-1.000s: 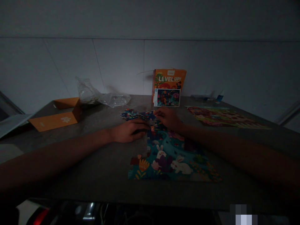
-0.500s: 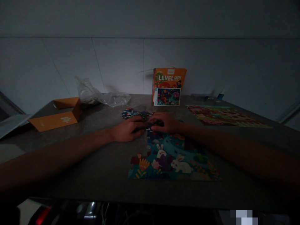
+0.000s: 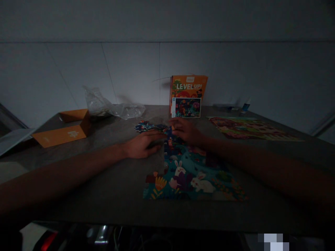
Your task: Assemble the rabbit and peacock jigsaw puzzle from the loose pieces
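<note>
A partly joined jigsaw puzzle (image 3: pixel 193 167) lies in front of me, with white rabbits, flowers and a blue-green stream on it. My left hand (image 3: pixel 142 144) rests on the table left of it, fingers stretched out, their tips at the puzzle's upper left edge. At the far edge of the puzzle, my right hand (image 3: pixel 185 131) has thumb and fingers bent around a small dark puzzle piece (image 3: pixel 170 129), mostly hidden by the fingers. Just beyond my left fingers is a pile of loose puzzle pieces (image 3: pixel 148 126).
Behind the puzzle stands an orange "LEVEL UP!" box (image 3: pixel 190 86) with a picture card (image 3: pixel 187 108) leaning on it. Left are an open orange box part (image 3: pixel 61 136) and clear plastic bags (image 3: pixel 129 110). Another puzzle (image 3: pixel 251 129) and a small bottle (image 3: pixel 246 105) sit right.
My right hand has moved away from me and slightly right, from beside my left fingertips to the puzzle's far edge. My left hand's fingers have straightened; more of the puzzle's upper left shows.
</note>
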A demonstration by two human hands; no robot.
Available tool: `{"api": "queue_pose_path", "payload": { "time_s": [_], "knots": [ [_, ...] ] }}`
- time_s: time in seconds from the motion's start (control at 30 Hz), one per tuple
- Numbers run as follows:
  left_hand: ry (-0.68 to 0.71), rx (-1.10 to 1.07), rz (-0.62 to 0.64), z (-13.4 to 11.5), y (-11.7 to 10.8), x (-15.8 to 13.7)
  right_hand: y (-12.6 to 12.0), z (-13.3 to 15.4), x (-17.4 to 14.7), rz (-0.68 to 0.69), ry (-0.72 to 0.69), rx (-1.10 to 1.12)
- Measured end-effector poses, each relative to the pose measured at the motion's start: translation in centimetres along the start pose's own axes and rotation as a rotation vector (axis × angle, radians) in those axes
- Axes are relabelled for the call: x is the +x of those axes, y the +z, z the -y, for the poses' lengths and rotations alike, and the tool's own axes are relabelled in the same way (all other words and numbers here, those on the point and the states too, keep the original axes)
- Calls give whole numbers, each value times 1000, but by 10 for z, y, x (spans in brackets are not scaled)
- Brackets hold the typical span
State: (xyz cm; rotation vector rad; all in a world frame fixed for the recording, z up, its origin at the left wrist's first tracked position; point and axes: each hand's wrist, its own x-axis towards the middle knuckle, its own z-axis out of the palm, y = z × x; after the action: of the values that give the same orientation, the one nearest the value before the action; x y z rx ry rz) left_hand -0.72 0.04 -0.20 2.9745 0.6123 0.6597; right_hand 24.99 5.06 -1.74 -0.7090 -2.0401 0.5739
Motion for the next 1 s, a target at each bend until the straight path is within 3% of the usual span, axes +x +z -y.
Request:
{"api": "queue_pose_path", "payload": {
  "time_s": [0.17,0.43,1.0],
  "knots": [
    [79,-34,29,1,0,2,1,-12,7,-163,95,106],
    [79,-32,32,1,0,2,-3,-2,5,89,29,-132],
    [80,-50,38,3,1,1,-3,-2,6,173,76,-211]
  ]
}}
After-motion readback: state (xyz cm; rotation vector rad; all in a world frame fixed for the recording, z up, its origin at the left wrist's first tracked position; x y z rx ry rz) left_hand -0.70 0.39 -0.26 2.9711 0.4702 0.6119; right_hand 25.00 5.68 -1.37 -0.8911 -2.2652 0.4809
